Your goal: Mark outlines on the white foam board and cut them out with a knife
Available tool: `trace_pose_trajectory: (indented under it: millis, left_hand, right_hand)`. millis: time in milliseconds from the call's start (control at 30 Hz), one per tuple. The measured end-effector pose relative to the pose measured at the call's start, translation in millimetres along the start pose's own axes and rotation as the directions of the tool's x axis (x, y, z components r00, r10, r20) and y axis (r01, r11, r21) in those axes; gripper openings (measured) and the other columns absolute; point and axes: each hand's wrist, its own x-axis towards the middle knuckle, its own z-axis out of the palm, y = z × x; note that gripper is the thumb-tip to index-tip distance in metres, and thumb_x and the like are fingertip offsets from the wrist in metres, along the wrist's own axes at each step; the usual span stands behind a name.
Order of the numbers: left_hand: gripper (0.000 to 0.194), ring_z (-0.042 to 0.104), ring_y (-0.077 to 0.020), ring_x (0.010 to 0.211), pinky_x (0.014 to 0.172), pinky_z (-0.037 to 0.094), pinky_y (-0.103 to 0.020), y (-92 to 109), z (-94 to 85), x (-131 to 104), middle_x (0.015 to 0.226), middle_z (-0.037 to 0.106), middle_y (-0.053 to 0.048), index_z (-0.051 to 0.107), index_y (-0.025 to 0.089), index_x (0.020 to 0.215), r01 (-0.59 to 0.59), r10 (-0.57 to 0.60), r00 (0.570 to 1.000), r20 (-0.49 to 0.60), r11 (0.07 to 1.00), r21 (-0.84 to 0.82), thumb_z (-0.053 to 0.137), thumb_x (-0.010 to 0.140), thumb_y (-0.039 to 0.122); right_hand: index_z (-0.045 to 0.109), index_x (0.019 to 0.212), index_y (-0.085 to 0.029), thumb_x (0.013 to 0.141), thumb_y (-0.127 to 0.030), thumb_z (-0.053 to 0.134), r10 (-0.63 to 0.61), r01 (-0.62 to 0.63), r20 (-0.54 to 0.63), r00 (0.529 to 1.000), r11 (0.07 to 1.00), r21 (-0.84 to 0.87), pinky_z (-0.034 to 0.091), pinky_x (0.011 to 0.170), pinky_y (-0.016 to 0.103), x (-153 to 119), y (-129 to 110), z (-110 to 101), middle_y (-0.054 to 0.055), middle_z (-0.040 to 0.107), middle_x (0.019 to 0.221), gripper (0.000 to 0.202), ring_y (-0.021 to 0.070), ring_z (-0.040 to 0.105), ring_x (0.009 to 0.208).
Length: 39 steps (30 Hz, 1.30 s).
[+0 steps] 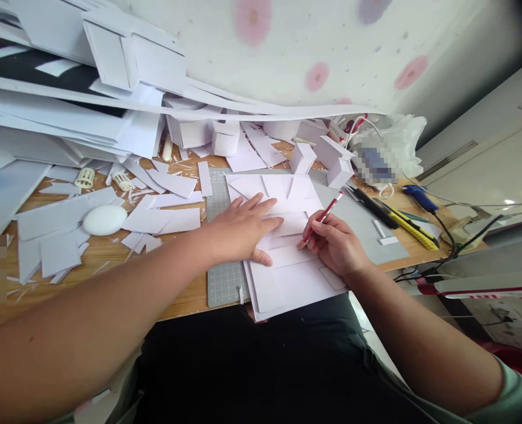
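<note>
My left hand [246, 228] lies with its fingers spread on white board pieces [293, 274] stacked over a grey cutting mat [223, 277]. It presses on them and holds nothing. To its right, my right hand [335, 240] is closed around a red pencil [326, 213]. The pencil leans to the upper right, with its tip down at the surface of the white board. Several flat strips and cut pieces lie on the board between and above the hands. The side of my right hand rests on the board near its right edge.
Paper scraps [163, 221] and a white oval object [105, 220] lie on the left. Small white boxes [302, 158] stand at the back. A yellow cutter [413, 227], a black tool [373, 206] and a blue-handled tool [421, 198] with a cable are on the right.
</note>
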Motion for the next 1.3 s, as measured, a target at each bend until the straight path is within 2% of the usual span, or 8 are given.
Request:
trace_pose_trajectory:
  millis: [67,133,300,467,600,733,900,1300]
  left_hand:
    - [0.05,0.045,-0.0372,0.126,0.095,0.043,-0.047,27,-4.2,-15,0.143,0.041,-0.024,0.061,0.013,0.118,-0.024,0.033,0.996,-0.087,0.994,0.107,0.07,0.077,0.039]
    - [0.024,0.066,-0.0325,0.092,0.068,0.052,-0.04,59,-1.8,-32,0.108,0.066,-0.023,0.068,0.011,0.097,-0.116,0.129,0.99,-0.056,0.974,0.192,0.062,0.08,0.027]
    - [0.039,0.068,-0.0431,0.084,0.051,0.05,-0.041,111,25.5,-53,0.104,0.061,-0.04,0.068,-0.002,0.102,-0.098,0.177,0.969,-0.174,0.918,0.384,0.061,0.071,0.02]
    - [0.031,0.069,-0.0414,0.079,0.051,0.051,-0.044,111,37.9,-43,0.098,0.064,-0.035,0.069,0.002,0.099,-0.095,0.186,0.963,-0.194,0.91,0.403,0.051,0.078,0.017]
    - [0.03,0.07,-0.0399,0.077,0.052,0.051,-0.046,110,42.2,-40,0.093,0.067,-0.031,0.071,0.006,0.094,-0.088,0.228,0.921,-0.316,0.912,0.402,0.047,0.08,0.018]
    - [0.034,0.07,-0.0397,0.076,0.05,0.052,-0.045,110,45.4,-41,0.092,0.067,-0.03,0.072,0.006,0.093,-0.101,0.229,0.908,-0.351,0.932,0.348,0.043,0.081,0.02]
    - [0.039,0.07,-0.0366,0.068,0.044,0.053,-0.042,107,40.1,-38,0.083,0.069,-0.028,0.073,0.006,0.095,-0.172,0.26,0.911,-0.321,0.945,0.278,0.038,0.086,0.021]
    - [0.029,0.07,-0.0365,0.065,0.036,0.053,-0.042,99,29.4,-33,0.079,0.072,-0.018,0.077,0.018,0.085,-0.268,0.303,0.896,-0.325,0.952,0.149,0.048,0.083,0.017]
  right_hand:
    - [0.054,0.075,-0.018,0.078,-0.031,0.065,0.009,-0.009,0.009,1.0,1.0,0.002,0.038,0.042,0.019,1,0,-1,-0.002,0.061,0.06,0.018,0.0076,0.05,0.044]
    - [0.053,0.075,-0.017,0.079,-0.031,0.065,0.008,-0.008,0.017,1.0,1.0,-0.007,0.037,0.041,0.019,2,1,-2,-0.002,0.061,0.059,0.018,0.008,0.05,0.045]
    - [0.054,0.076,-0.017,0.081,-0.03,0.065,-0.002,0.002,0.041,0.999,1.0,0.004,0.038,0.043,0.018,1,2,-1,-0.002,0.061,0.06,0.018,0.0075,0.051,0.046]
    - [0.055,0.078,-0.017,0.083,-0.031,0.065,-0.002,0.004,0.02,1.0,0.997,-0.074,0.039,0.043,0.018,-2,2,-1,-0.001,0.061,0.06,0.017,0.0088,0.051,0.048]
    - [0.058,0.081,-0.017,0.088,-0.031,0.061,-0.033,0.071,0.17,0.985,0.972,-0.223,0.046,0.051,0.024,-3,-10,11,0.002,0.063,0.067,0.016,0.012,0.056,0.056]
    - [0.059,0.083,-0.017,0.089,-0.03,0.06,-0.064,0.208,0.372,0.926,0.909,-0.362,0.05,0.054,0.024,4,-26,43,0.002,0.063,0.069,0.015,0.0131,0.059,0.061]
    - [0.059,0.08,-0.016,0.09,-0.027,0.056,0.008,0.39,0.609,0.793,0.762,-0.517,0.048,0.057,0.023,19,-30,73,0.002,0.064,0.07,0.015,0.0117,0.058,0.062]
    - [0.057,0.078,-0.017,0.088,-0.021,0.055,0.1,0.509,0.71,0.697,0.629,-0.588,0.041,0.05,0.02,28,-32,80,0.0,0.059,0.064,0.011,0.0095,0.05,0.053]
